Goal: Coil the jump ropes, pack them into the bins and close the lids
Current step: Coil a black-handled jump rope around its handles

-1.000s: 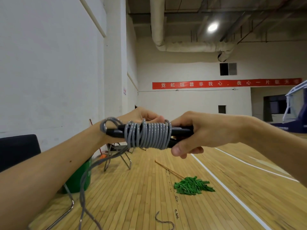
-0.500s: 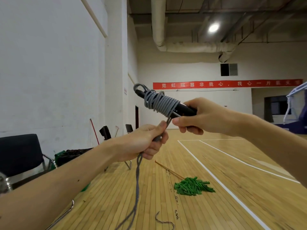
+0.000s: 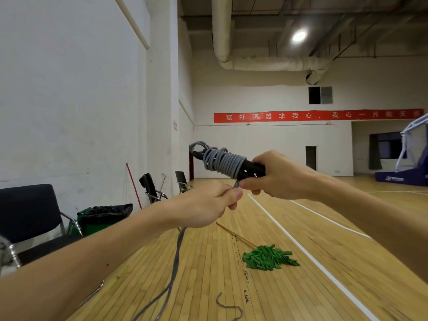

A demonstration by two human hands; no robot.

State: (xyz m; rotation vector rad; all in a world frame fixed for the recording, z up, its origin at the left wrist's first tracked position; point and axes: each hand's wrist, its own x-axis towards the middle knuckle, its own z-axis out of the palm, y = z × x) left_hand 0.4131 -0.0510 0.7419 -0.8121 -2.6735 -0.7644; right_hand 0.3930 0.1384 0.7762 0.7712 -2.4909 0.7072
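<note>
**Current state.** The jump rope (image 3: 223, 162) is held in the air above the floor (image 3: 347, 262), in front of the person. Most of its grey cord is wound in close turns around the paired black handles (image 3: 253, 169). The right hand (image 3: 281, 176) is closed around the near end of the handles. The left hand (image 3: 206, 206) is closed around the cord just below the winding, close to the right thumb. From the left hand the loose tail (image 3: 176, 256) drops to the floor and runs out of the bottom of the view.

**Probable faults and causes.**

1. Winding loosens. If the left hand eases its grip before the next turn is laid, the cord is likely to lose tension. The turns could then slide toward the free tip, where a small loop (image 3: 196, 145) projects.
2. Handles separate. A weaker right-hand grip could let the two handles twist apart, which would slacken every turn at once.
3. Tail snags. The tail trails across the floor near the metal foot of a chair (image 3: 27, 209). A fast pull may catch it there or whip the end. The green mop (image 3: 268, 260) lies well apart from the tail and is a lesser risk.
4. Bundle too bulky. The turns overlap unevenly at the far end. A thick bundle may sit badly in a bin or block its lid. No packing bin is in view, so fit cannot be judged.
5. End left free. An untucked tail would probably unwind in storage.
</note>
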